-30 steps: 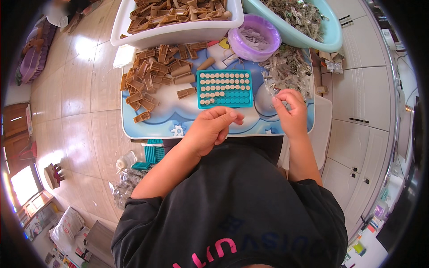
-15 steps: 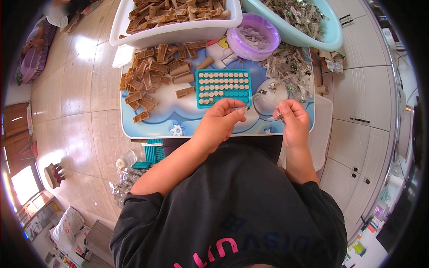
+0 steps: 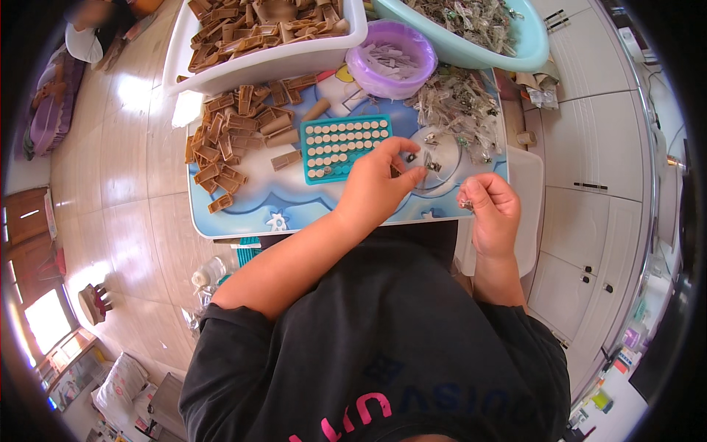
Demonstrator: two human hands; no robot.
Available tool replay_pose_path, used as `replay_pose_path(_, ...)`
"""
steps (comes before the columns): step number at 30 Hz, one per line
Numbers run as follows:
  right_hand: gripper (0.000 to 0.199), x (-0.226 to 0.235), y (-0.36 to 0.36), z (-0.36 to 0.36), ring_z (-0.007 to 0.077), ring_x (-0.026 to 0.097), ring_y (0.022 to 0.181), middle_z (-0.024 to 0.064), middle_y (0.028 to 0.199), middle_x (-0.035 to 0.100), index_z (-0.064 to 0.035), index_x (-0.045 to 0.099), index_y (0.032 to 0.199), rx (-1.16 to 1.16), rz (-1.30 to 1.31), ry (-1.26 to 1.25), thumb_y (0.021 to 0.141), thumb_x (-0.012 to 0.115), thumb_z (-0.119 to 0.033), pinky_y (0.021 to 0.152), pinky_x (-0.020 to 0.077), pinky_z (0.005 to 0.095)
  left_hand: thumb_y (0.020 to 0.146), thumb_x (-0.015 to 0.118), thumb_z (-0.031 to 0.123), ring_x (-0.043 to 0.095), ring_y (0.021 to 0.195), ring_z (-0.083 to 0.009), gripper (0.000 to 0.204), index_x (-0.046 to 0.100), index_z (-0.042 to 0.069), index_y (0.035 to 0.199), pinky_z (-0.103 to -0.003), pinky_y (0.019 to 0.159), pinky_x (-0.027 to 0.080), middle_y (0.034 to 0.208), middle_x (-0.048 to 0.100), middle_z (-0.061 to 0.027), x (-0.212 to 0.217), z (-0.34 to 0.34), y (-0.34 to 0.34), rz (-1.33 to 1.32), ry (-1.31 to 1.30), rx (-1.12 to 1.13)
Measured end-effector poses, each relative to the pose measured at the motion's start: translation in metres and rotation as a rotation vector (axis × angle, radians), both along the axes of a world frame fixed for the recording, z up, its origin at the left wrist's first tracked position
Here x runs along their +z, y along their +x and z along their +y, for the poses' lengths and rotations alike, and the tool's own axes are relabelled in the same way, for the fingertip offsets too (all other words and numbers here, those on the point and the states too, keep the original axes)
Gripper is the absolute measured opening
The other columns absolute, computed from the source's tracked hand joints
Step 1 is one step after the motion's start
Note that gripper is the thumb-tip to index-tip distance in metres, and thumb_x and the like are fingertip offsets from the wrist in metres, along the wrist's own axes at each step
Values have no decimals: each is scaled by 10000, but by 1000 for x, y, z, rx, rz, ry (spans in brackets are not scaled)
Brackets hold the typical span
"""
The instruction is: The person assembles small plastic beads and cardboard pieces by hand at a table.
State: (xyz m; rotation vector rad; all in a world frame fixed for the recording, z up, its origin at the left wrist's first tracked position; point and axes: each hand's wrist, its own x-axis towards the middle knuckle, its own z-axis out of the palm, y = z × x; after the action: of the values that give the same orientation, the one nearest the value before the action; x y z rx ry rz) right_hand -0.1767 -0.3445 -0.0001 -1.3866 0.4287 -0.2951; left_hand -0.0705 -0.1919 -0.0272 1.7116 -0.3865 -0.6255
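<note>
My left hand (image 3: 387, 173) reaches over the table just right of a teal tray (image 3: 307, 171), its thumb and fingers apart. By its fingertips lie small dark parts with clear plastic bits (image 3: 433, 166); a tiny dark piece touches or sits right beside a finger. The tray holds rows of small round cream pieces (image 3: 347, 136); my left hand hides part of its right side. My right hand (image 3: 492, 210) is closed near the table's right front corner, pinching a small metallic part (image 3: 467, 204) mostly covered by the fingers.
Brown trough-shaped pieces (image 3: 232, 125) are heaped at the left of the table. Behind stand a white tub (image 3: 258, 62) of such pieces, a purple basin (image 3: 398, 87) and a pale blue basin (image 3: 532, 55). Clear-wrapped parts (image 3: 471, 110) pile up at the back right.
My left thumb and fingers have parted from a pinch on a small part and now reach over the loose parts. My right hand has moved slightly nearer, still closed. The view has shifted a little.
</note>
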Motion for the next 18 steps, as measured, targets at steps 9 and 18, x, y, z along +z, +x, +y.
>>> replay_pose_path(9,100,-8,-2,-10,43,510,666,-4,728,579,11,595,862,-67,-31,-109,862,620,-86,624,421,185,836,621,106,529,677,-95,112,628,8,889,-237,628,438,795,617,-38,-8,-18,1,-59,8,1)
replay_pose_path(18,113,-14,-4,4,55,489,653,-1,730,570,6,593,790,20,34,-149,852,626,-83,603,389,191,900,529,159,342,432,-20,278,557,-15,1115,-167,356,239,928,642,-100,8,-7,-2,880,-539,-5)
